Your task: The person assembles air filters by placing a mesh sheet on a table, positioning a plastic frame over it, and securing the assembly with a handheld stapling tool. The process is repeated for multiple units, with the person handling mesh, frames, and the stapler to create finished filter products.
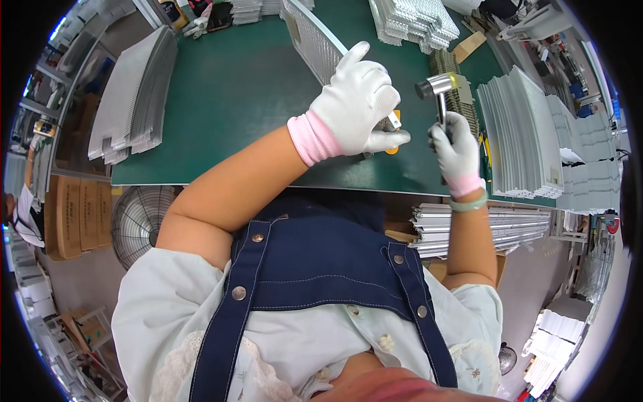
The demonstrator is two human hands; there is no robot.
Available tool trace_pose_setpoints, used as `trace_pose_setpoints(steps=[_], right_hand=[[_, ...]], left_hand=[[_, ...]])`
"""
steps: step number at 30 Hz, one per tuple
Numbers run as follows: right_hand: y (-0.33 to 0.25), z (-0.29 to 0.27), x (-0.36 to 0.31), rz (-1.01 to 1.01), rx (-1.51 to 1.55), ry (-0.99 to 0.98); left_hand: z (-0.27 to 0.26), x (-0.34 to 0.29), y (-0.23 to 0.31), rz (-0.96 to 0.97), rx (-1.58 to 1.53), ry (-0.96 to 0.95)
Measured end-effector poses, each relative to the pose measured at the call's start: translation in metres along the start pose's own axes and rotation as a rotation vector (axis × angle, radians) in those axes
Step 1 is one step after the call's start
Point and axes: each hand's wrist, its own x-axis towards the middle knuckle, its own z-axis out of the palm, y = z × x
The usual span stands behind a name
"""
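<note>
In a white glove with a pink cuff, my left hand (355,104) grips the near end of a silver mesh panel (311,47) with a pale metal edge. The panel stands tilted over the green worktable (234,94), and my fingers hide its near corner. A small orange-yellow object (392,149) shows partly below that hand. My right hand (457,153), gloved too, is closed around the handle of a mallet (439,85). The mallet's head is silver with a black face and a yellowish one, raised to the right of the panel and apart from it.
Stacks of mesh sheets stand at the left (134,97), the back (412,23) and the right (519,137). Olive ridged pieces (462,97) lie behind the mallet, and a wooden block (469,47) beyond. Metal strips (509,226) lie below the table edge; a fan (142,221) stands lower left.
</note>
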Motion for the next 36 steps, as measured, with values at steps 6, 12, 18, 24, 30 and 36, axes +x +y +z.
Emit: trace_pose_setpoints(steps=[6,12,18,24,30,36], right_hand=[[-0.075,-0.046,-0.001,-0.676,-0.562,-0.113],[-0.116,-0.071,0.006,-0.903,-0.476,0.105],[-0.114,-0.086,0.016,-0.902,-0.986,-0.181],[-0.112,-0.062,0.018,-0.984,-1.023,-0.240],[-0.102,-0.059,0.018,-1.045,-0.964,-0.155],[0.031,-0.016,0.037,-0.170,-0.477,-0.015]], left_hand=[[0.008,0.003,-0.002,-0.006,-0.014,0.080],[0.008,0.002,0.005,-0.058,0.041,0.038],[0.009,0.001,0.006,-0.101,0.005,-0.044],[0.010,0.000,0.007,-0.088,0.045,0.030],[0.011,0.000,0.006,-0.102,0.022,0.023],[0.012,-0.001,0.005,-0.080,0.001,0.044]])
